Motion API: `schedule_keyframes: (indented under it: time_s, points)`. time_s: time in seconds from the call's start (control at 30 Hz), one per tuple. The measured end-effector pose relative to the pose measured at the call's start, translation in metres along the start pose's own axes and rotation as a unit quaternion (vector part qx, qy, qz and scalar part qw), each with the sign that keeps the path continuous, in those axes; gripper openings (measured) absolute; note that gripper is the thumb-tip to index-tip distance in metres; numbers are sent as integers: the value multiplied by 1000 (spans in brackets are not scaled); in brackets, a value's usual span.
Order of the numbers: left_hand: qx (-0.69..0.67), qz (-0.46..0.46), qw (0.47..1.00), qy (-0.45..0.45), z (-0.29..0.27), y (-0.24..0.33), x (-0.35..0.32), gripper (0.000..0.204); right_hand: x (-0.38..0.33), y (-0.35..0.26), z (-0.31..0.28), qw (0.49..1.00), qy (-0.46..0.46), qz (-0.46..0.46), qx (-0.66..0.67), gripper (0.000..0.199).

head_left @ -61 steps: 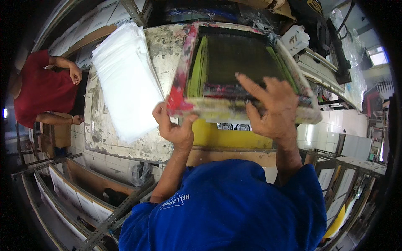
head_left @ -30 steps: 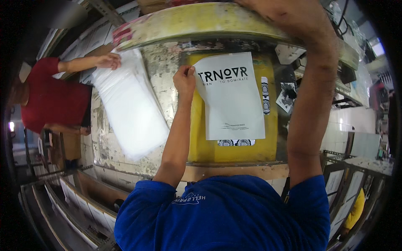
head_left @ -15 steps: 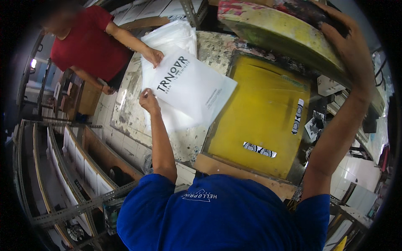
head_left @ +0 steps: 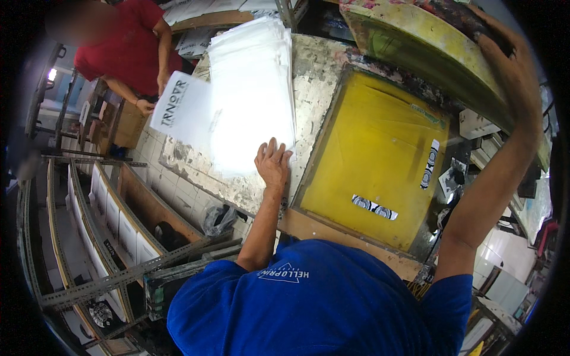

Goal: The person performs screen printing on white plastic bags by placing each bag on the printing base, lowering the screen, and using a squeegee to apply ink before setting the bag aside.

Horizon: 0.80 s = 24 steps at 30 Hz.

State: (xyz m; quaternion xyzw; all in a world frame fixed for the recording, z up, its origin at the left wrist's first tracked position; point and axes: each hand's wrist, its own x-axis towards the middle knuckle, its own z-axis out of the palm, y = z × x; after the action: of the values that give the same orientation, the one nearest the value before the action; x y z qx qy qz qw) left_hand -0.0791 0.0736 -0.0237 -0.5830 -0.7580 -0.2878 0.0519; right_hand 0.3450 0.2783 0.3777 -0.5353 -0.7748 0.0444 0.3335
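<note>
Fingers loosely spread, the wearer's bare left hand (head_left: 274, 165) rests at the near right corner of a tall, smooth stack of thin white sheets (head_left: 252, 95). The bare right hand (head_left: 506, 62), up at the far right, is curled around the dark, ink-stained upper edge of a thick rectangular frame (head_left: 424, 44), its side smeared yellow and pink. This frame stands tilted up over the far side of a flat, glossy yellow board (head_left: 365, 148), which lies to the right of the stack. Two narrow silver strips with black patterns, one near the front (head_left: 374, 207) and one at the right (head_left: 429, 164), lie on the yellow surface.

Both stack and board sit on a worn, off-white table (head_left: 312, 65) with chipped, speckled paint. To the left, a co-worker in a dark red shirt (head_left: 122, 47) holds a slightly blurred white sheet printed with black lettering (head_left: 187, 110); its right side meets the stack. A metal-framed rack with upright panels (head_left: 101, 249) fills the lower left, beside a crumpled clear plastic bag (head_left: 218, 221).
</note>
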Motion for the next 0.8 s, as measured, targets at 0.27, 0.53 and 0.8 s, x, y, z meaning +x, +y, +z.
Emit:
schedule_keyframes:
  time_s: [0.27,0.53,0.8]
  points:
    - [-333,-145,920,-149,-12,32,28,15,-17,-76,8,988,97,-92,-72,42]
    - [-75,219,927,-294,16,82,3,52,-15,-98,-5,996,29,-68,-47,40]
    - [-146,407,840,-328,77,210,-5,60,-22,-88,2,979,98,-142,-104,42]
